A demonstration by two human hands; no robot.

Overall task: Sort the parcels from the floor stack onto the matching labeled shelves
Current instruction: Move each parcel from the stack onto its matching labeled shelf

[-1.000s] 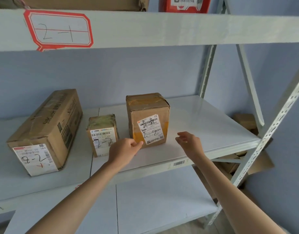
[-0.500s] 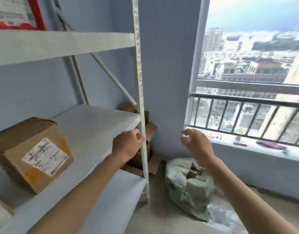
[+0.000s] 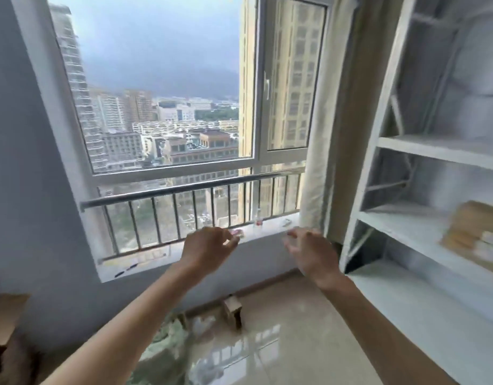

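Both my hands are raised in front of a window and hold nothing. My left hand has loosely curled fingers; my right hand has its fingers spread and relaxed. A small cardboard parcel stands on the tiled floor below the window. A pale green bag lies on the floor under my left arm. A white shelf rack stands at the right, with a blurred brown parcel on one of its shelves.
A metal railing runs across the window above the sill, where small items lie. A curtain hangs between window and rack. Cardboard shows at the far left edge. Glossy floor tiles stretch ahead.
My view has swung right, from the shelf with the labelled parcels to the window and a second rack. Both hands stayed raised and hold nothing.
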